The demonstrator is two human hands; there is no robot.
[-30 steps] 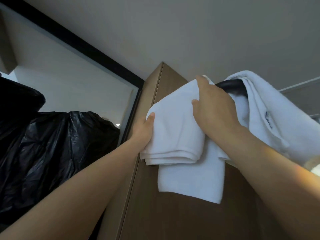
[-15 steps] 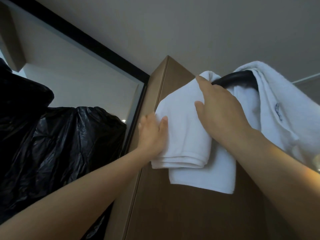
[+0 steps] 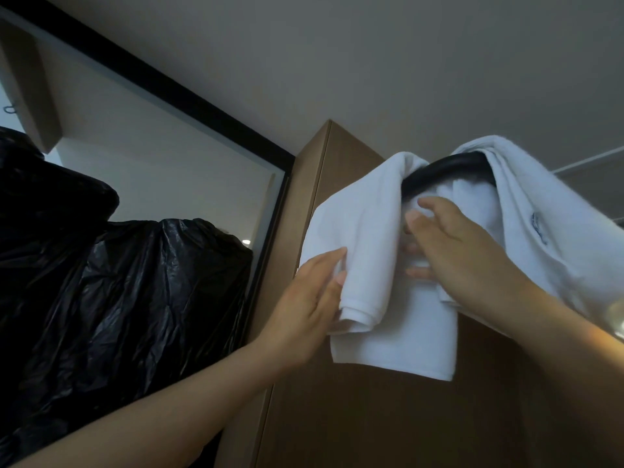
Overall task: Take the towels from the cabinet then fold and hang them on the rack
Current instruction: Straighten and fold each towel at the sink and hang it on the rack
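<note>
Now smoothing the folded towel (image 3: 364,231), draped over the black rack bar (image 3: 445,167) against the cabinet (image 3: 371,417). Pressing with left hand (image 3: 310,298), fingers straight on the lower left fold; pressing with right hand (image 3: 466,255), fingers spread on the middle; gripping nothing with either. Stroke downward evenly, squaring the uneven hems without dragging cloth off the bar. Mind the second towel (image 3: 547,211) just beside on the right; keep elbows left, toward open room before the black plastic bag (image 3: 118,298).

Home room, wooden cabinet (image 3: 371,417), towels (image 3: 354,224) on rack (image 3: 449,167)
</note>
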